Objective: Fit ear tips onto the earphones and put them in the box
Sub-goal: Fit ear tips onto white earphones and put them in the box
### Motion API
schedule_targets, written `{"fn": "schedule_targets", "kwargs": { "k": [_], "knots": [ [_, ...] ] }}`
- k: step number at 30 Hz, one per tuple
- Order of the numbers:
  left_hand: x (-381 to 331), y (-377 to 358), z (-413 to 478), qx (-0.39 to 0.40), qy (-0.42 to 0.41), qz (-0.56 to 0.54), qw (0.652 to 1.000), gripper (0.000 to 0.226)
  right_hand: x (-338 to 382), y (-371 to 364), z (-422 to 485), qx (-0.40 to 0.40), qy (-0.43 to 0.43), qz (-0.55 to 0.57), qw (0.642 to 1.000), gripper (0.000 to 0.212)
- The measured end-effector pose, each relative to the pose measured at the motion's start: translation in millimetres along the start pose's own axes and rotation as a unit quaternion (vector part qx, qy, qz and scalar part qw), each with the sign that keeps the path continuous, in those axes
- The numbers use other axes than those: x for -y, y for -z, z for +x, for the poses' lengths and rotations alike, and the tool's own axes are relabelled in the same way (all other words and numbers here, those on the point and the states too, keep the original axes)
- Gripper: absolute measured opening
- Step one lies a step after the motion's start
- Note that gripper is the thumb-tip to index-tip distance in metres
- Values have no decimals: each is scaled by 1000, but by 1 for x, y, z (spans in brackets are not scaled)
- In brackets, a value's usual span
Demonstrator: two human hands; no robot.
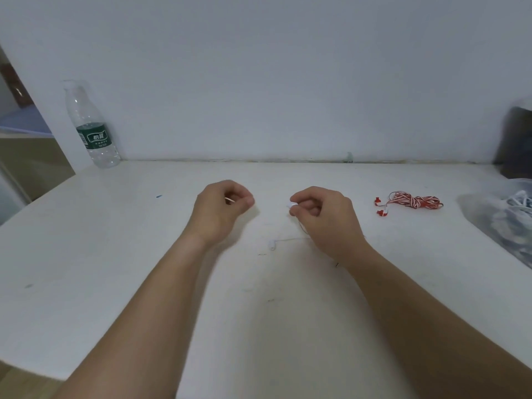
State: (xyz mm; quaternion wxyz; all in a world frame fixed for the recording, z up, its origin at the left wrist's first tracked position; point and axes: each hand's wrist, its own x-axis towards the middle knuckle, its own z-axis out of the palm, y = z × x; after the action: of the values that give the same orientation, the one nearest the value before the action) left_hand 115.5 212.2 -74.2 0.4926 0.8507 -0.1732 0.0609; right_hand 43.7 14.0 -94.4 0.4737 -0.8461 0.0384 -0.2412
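head view, hands [220, 210] [326, 216] pinching pale sliver [229, 200], small white earbud [292, 205]

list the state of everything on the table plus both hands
left hand: fingers curled, pinching a small pale piece
right hand: pinching a white earbud
second earbud: lying loose on the table, untouched
red and white earphones: coiled, lying untouched
water bottle: upright, back left
plastic bag: lying at the right edge, white cables inside
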Motion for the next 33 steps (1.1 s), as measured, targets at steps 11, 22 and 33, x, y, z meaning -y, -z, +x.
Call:
{"fn": "schedule_targets", "kwargs": {
  "k": [11,22,33],
  "knots": [
    [-18,-33,-12,55,92,-359,927,11,4,9,-2,9,13,122,992,4],
    [-26,-33,-15,80,161,-484,856,18,3,6,-1,24,34,129,991,4],
    [-25,-34,-16,117,161,-429,881,11,3,7,-1,9,26,134,991,2]
  ]
}}
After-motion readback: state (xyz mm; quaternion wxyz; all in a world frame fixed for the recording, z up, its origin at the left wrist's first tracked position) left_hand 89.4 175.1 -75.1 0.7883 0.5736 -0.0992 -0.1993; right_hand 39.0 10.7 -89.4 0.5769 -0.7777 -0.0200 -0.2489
